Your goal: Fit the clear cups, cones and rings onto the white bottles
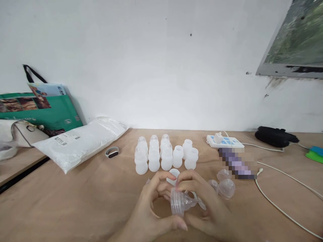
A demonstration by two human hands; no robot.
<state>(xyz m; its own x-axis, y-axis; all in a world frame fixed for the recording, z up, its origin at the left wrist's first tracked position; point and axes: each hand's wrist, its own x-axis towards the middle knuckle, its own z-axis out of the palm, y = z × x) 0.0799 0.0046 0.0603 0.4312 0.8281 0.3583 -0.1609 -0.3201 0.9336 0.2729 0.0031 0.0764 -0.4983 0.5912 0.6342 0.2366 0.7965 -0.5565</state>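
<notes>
Both my hands meet low in the middle of the wooden table point(75, 198). My left hand point(148, 215) and my right hand point(204, 208) are closed round a clear plastic ring with a nipple-like part point(180, 201) held between their fingertips. Just behind my fingers lies a white round cap point(174, 174). Further back stand several small translucent white bottles point(164, 153) in a tight group. A few clear dome-shaped caps point(224, 186) lie loose to the right of my right hand.
A white plastic bag point(80, 141) lies at the left, with a small wristband point(111, 152) beside it. A green bag point(42, 111) and a beige handbag point(25, 132) sit far left. A power strip point(224, 141), white cables point(282, 201) and a black object point(274, 136) are at the right.
</notes>
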